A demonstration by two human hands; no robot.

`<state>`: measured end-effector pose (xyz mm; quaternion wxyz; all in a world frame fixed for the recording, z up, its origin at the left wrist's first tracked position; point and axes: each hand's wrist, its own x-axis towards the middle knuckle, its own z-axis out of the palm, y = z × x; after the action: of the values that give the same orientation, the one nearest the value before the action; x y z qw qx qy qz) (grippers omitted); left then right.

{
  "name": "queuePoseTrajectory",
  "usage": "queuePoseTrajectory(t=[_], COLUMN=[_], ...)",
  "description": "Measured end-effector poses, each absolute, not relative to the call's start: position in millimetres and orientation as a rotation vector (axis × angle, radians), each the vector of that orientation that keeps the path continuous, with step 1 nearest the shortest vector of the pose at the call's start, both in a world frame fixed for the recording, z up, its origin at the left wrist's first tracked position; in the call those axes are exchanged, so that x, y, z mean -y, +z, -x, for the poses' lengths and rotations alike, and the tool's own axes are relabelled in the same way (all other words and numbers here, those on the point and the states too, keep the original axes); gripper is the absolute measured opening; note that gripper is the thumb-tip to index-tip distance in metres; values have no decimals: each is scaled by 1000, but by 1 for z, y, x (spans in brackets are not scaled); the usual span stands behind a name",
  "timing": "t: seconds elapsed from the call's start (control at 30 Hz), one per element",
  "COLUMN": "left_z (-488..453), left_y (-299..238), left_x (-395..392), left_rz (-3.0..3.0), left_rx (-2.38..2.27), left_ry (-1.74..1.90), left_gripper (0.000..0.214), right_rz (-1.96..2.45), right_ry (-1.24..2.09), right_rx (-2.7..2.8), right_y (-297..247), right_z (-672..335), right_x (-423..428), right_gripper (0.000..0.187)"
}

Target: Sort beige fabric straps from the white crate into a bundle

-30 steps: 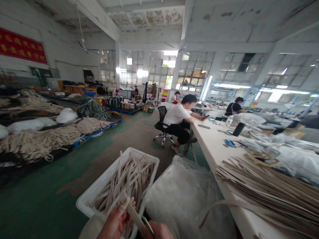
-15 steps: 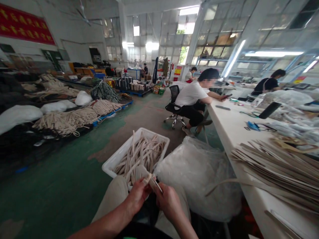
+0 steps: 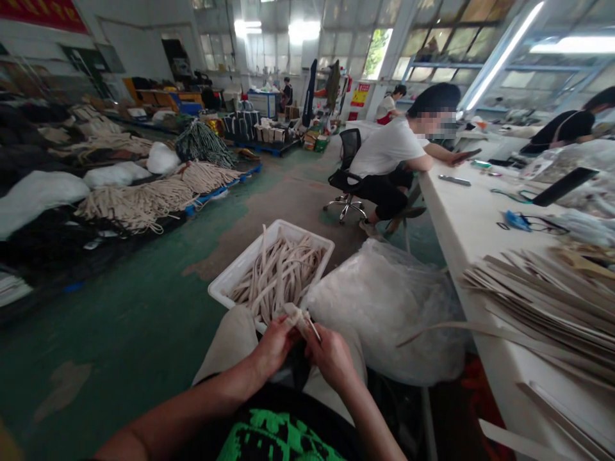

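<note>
Above my lap, my left hand (image 3: 277,340) is closed on a beige strap (image 3: 292,314), which looks folded or bunched at the fingertips. Close beside it, my right hand (image 3: 327,351) grips a thin, pale, stick-like tool (image 3: 314,329) whose tip meets the strap; its exact kind is too small to make out. Just beyond both hands, a white plastic crate (image 3: 221,289) on the floor holds a tangle of similar beige straps (image 3: 278,269).
A large clear plastic bag (image 3: 384,314) bulges right of the crate. Long beige strips (image 3: 538,301) lie on the white table (image 3: 446,224) at right. A seated person (image 3: 389,153) holds a phone at the table. Heaped straps (image 3: 139,202) lie on pallets at left.
The view has tipped downward, bringing my shirt front into sight. Both hands stay together at the strap, and the folded end stands up less than before.
</note>
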<state>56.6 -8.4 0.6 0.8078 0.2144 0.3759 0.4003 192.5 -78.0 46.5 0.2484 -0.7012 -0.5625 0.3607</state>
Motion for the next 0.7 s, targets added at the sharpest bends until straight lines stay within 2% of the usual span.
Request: queuePoseTrajectory(t=[0.13,0.37,0.53,0.7], left_z=[-48,-64,-55,-68], left_y=[2,-3,-4,-2], left_x=[-3,15,-1,17], left_rz=[-440,-534,-432,-413], left_rx=[-910,-744,-833,-733], left_ry=[929,809,924,786], left_gripper=[47,44,55,52], right_rz=[1921,1859,1934,2082], right_ry=[1136,1067,1196,952], right_rx=[1485,1428,1341,1418], right_y=[34,36,21,5], right_z=[-197,-196,-205,-206], right_x=[86,82,95,96], right_gripper=[45,56,59,62])
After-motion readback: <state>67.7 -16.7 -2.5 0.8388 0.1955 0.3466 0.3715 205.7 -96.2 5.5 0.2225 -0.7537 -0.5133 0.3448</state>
